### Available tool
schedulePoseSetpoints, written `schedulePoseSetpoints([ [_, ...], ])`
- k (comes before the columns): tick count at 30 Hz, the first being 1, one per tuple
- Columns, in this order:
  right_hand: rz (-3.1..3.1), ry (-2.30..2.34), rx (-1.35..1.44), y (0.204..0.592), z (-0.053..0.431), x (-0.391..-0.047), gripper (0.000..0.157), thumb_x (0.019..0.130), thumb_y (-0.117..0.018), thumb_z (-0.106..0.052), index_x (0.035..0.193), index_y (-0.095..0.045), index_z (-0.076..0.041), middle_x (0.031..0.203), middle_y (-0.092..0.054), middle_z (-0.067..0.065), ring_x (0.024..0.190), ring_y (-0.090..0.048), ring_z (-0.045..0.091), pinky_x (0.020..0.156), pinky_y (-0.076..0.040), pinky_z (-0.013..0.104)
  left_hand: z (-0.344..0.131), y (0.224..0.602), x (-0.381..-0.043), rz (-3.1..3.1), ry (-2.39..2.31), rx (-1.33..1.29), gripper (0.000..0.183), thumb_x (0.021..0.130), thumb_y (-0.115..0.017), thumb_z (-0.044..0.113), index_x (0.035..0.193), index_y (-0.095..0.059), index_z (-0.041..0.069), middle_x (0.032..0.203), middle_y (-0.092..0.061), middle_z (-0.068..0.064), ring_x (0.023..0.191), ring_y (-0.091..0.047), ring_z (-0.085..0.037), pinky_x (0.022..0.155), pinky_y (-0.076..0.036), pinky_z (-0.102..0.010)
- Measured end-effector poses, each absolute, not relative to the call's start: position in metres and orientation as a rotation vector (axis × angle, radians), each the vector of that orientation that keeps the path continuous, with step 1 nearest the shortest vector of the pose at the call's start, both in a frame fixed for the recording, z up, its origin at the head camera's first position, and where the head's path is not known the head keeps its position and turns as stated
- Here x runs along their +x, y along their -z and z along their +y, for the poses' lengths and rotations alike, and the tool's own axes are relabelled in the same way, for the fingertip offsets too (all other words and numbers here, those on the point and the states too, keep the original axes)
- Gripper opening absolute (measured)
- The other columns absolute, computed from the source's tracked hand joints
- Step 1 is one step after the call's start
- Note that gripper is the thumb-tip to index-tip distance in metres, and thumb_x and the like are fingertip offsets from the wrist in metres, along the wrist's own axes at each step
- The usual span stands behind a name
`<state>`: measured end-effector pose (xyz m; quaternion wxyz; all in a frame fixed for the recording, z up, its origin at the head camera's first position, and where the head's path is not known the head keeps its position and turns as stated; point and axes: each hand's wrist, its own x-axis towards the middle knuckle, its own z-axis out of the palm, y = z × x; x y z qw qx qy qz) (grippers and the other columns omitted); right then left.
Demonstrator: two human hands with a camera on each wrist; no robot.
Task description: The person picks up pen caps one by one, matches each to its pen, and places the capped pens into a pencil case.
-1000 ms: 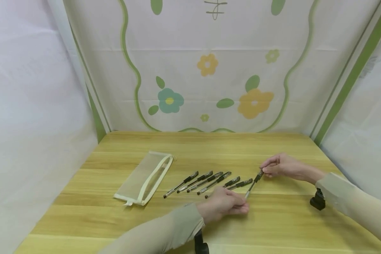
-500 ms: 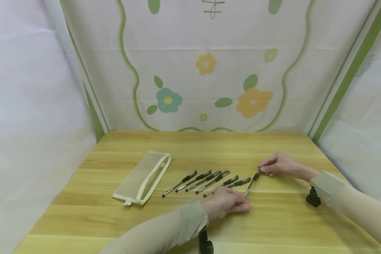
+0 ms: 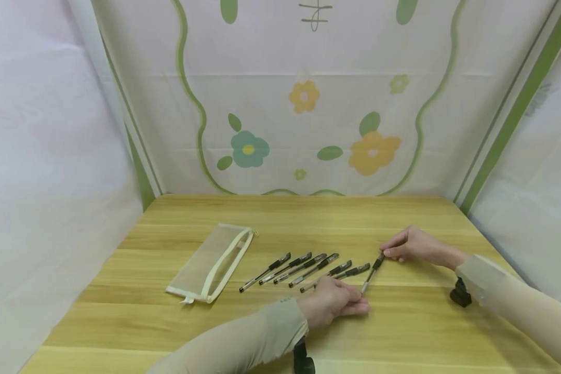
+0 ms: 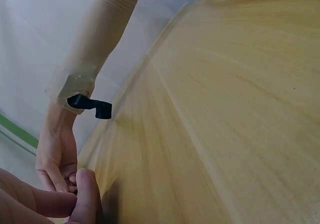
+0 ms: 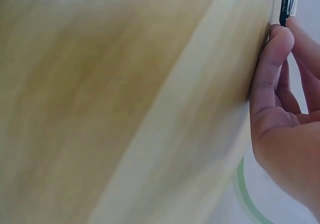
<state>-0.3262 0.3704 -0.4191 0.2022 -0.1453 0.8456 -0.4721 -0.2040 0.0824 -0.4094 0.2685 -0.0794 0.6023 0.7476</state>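
Note:
A clear-barrelled pen with a black cap (image 3: 377, 262) slants between both hands in the head view. My right hand (image 3: 413, 246) pinches its capped end between thumb and fingers. At the lower end, my left hand (image 3: 334, 300) holds the barrel with thumb and fingertips. The right wrist view shows the right hand (image 5: 285, 93) with the printed pen cap (image 5: 286, 3) at its fingertips. In the left wrist view, the left fingers (image 4: 86, 196) hide most of the pen. Several similar pens (image 3: 304, 270) lie side by side left of the hands, the nearest partly covered by the left hand.
A beige mesh pencil case (image 3: 208, 265) lies at the left of the wooden table (image 3: 135, 322), its zipper gaping. A white flowered cloth (image 3: 271, 93) hangs behind the table's far edge. Light cloth walls stand at both sides.
Both hands stay nearly still with the pen between them. The view shifts slightly; the row of pens and the pencil case lie as before.

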Motion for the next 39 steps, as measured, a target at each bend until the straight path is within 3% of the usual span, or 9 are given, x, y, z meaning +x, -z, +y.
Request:
schedulePoseSetpoints([
  [11,2.374,1.306,-0.433,0.422,0.369,-0.326,0.028,0.085,-0.078,-0.016,0.108,-0.074,-0.001,0.094,-0.071,0.017,0.074,-0.064,0.019,0.062,-0.056,0.031,0.075,0.414,-0.206,1.643,-2.016,-0.207,0.011,0.088,-0.063,-0.01,0.099,-0.066,-0.009,0.081,-0.068,-0.022,0.076,-0.072,-0.032,0.068,-0.057,-0.029],
  [39,2.393,1.366,-0.385,0.414,0.371,-0.321,0.033,0.09,-0.073,-0.018,0.112,-0.068,0.006,0.099,-0.069,0.019,0.081,-0.064,0.028,0.069,-0.056,0.038,0.058,0.408,-0.209,1.615,-2.12,0.019,0.021,0.088,-0.066,-0.006,0.11,-0.065,-0.009,0.086,-0.069,-0.026,0.072,-0.072,-0.033,0.067,-0.058,-0.036],
])
